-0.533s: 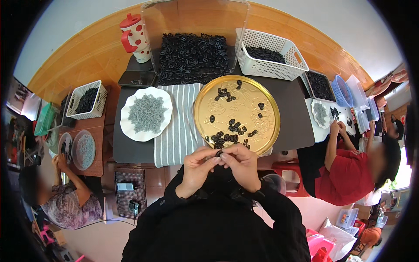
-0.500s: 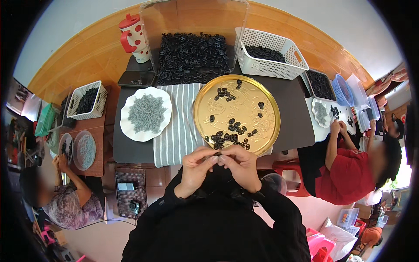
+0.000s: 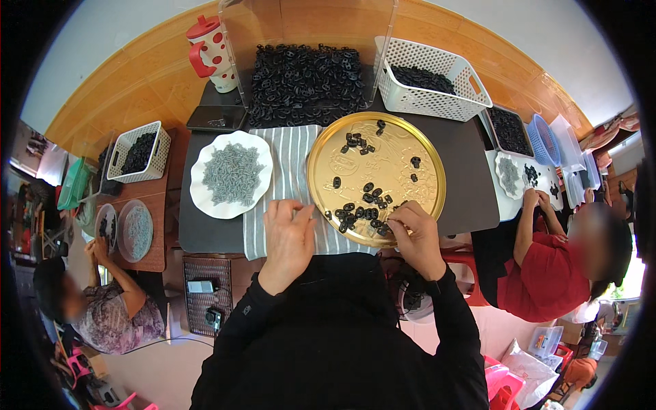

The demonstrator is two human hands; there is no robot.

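Note:
My right hand [image 3: 418, 238] is at the near right rim of a round gold tray [image 3: 427, 143]. Its thumb and index finger close at a small black plastic piece [image 3: 385, 230] beside the other pieces. Several more black oval pieces with holes [image 3: 352, 217] lie in the tray, most of them along its near side. Over a grey-and-white striped cloth [image 3: 270, 239] is my left hand [image 3: 287, 236], fingers curled and thumb against the index finger; what they hold, if anything, is hidden. Left of it stands a white scalloped plate [image 3: 201, 195] heaped with small grey parts [image 3: 234, 173].
Behind the tray stand a clear bin of black pieces [image 3: 307, 82], a white perforated basket [image 3: 437, 102] and a red-and-white tumbler [image 3: 215, 58]. A dark flat device [image 3: 216, 117] lies by the tumbler. People sit at side tables, one left [image 3: 116, 307], one in red right [image 3: 540, 273].
My hands were together at the tray's near edge around a small piece. They have parted: the left moved left onto the cloth, the right moved right to the tray's pieces.

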